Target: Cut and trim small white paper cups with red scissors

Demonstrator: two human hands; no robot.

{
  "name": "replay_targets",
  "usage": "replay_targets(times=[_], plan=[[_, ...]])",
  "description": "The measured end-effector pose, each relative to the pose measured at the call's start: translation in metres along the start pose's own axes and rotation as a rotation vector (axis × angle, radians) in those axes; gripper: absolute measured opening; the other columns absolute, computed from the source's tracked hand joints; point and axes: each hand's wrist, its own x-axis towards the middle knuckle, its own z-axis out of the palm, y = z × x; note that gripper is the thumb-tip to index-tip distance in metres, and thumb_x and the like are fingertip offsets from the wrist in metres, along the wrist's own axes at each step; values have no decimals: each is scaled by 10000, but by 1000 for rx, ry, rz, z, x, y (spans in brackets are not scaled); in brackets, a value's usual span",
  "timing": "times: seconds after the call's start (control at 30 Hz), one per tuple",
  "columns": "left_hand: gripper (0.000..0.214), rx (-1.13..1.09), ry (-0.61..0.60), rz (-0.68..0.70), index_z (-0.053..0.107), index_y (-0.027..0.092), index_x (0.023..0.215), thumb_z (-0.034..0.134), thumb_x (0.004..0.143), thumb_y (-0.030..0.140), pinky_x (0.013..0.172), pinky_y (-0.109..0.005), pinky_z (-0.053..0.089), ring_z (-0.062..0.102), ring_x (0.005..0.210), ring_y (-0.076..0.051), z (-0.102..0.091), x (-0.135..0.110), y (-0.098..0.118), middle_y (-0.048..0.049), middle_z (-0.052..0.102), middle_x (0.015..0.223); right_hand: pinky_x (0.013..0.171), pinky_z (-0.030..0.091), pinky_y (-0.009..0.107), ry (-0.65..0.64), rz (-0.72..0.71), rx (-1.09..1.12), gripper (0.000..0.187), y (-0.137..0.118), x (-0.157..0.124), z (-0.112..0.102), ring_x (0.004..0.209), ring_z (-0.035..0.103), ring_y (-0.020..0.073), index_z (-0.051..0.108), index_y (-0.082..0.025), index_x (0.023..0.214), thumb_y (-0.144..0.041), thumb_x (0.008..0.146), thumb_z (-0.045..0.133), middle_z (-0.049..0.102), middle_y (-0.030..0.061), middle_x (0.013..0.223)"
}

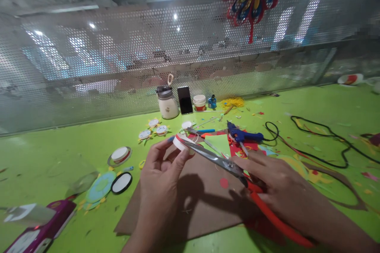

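My left hand point(162, 174) pinches a small white round lid point(179, 145) between thumb and fingers, with a strip of red along its top edge. In my right hand point(277, 182) are red-handled scissors point(221, 161), pointing left. Their blade tips lie against or just over the lid's edge; whether they cut anything cannot be made out. Beneath both hands is a brown cardboard sheet point(196, 205) with a small red paper disc point(224, 183) on it.
A blue glue gun point(242, 134) with a black cord point(323, 130) rests at the right, beside red paper point(236, 149). A bottle point(168, 106), a phone point(185, 100) and a tub point(199, 102) stand at the back. Paper flowers point(101, 187) and a purple device point(47, 225) lie left.
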Motion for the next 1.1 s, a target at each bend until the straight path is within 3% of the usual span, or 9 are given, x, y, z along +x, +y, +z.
replay_targets(times=[0.23, 0.53, 1.1], plan=[[356, -10, -1, -4, 619, 186, 1007, 810, 729, 298, 876, -376, 565, 731, 928, -229, 1, 0, -1, -71, 745, 1059, 553, 599, 389, 15, 2, 20, 493, -1, 2, -1, 631, 697, 255, 739, -137, 1033, -61, 660, 425, 723, 127, 768], [381, -18, 10, 4, 626, 193, 991, 834, 695, 310, 859, -380, 570, 736, 912, -238, -1, 2, -2, -61, 744, 1044, 507, 536, 302, 18, 12, 7, 391, -5, 5, -1, 573, 642, 214, 718, -202, 887, -58, 640, 450, 700, 71, 700], [390, -17, 1, 4, 614, 185, 1020, 825, 709, 287, 850, -346, 574, 725, 928, -221, -1, 3, -2, -60, 737, 1069, 508, 576, 412, 53, 7, -28, 399, -9, 4, 0, 569, 662, 273, 739, -151, 921, -64, 668, 443, 708, 105, 678]])
